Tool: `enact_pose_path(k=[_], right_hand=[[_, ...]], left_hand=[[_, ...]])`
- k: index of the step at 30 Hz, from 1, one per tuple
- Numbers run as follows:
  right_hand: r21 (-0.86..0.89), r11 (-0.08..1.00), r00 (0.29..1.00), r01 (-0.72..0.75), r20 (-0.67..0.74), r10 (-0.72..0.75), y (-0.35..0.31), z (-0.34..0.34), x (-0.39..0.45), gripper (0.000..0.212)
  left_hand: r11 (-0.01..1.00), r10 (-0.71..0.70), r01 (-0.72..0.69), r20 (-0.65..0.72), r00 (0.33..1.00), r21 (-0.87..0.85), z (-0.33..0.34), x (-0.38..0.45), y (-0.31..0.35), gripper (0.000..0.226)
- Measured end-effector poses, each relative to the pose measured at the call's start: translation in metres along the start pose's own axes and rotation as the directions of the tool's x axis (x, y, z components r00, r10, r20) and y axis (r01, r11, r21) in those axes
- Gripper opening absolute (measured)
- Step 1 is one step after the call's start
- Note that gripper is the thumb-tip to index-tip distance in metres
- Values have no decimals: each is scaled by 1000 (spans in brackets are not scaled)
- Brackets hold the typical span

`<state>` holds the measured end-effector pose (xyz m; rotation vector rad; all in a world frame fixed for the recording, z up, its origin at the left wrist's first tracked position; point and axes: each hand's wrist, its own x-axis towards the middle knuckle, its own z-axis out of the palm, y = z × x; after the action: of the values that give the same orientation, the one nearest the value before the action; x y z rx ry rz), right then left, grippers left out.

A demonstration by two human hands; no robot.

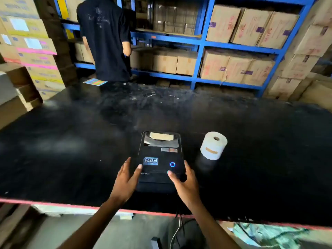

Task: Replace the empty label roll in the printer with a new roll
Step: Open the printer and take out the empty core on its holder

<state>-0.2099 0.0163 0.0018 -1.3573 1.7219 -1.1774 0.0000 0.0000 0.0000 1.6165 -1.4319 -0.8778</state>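
A black label printer [160,155] sits near the front middle of the black table, lid down, with a blue ring light on its top. Through the clear window at its far end a brown cardboard core [161,136] shows. A new white label roll [213,148] stands on end to the right of the printer, apart from it. My left hand [125,180] rests at the printer's left front corner, thumb on the lid. My right hand [185,184] is at the right front corner, fingers spread along the side. Neither hand holds anything.
The black table [71,141] has a red front edge. Cables [177,229] hang below the printer. A person in a dark shirt [106,42] stands at the far side facing blue shelves [197,44] of cardboard boxes. Stacked boxes [36,56] rise at left.
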Motion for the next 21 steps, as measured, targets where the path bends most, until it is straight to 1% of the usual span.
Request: enact_pose_path(k=[1,2,4,6,10,12,14,15,19,21], right_hand=[[96,995,1000,-7,15,5,4,5,-4,68],[165,986,999,-14,41,7,7,9,-6,59],[228,974,1000,-8,13,5,14,14,-14,45],[236,972,1000,4,-22,2,17,16,-15,39],[230,972,997,49,-62,-36,17,14,-14,29],[280,959,993,44,-114,-12,13,15,-13,23],[325,946,989,19,-145,30,11,18,-9,22],[317,948,987,14,-156,37,12,18,-8,23],[184,983,983,2,-179,32,21,14,0,22],[160,987,982,1,-187,30,23,12,3,22]], left_hand=[[994,-77,76,-4,997,-82,3,-3,-7,68],[978,-151,153,24,988,-142,5,-6,-11,67],[947,-236,248,81,968,-207,12,-13,-19,63],[918,-271,293,117,955,-265,18,-16,-21,61],[879,-279,300,112,954,-371,25,-18,-23,59],[873,-276,293,100,956,-391,26,-19,-23,60],[872,-283,294,87,955,-392,27,-18,-23,59],[873,-284,293,81,955,-390,27,-18,-23,58],[894,-287,285,46,957,-345,30,-19,-25,58],[902,-287,281,30,957,-328,32,-21,-25,58]])
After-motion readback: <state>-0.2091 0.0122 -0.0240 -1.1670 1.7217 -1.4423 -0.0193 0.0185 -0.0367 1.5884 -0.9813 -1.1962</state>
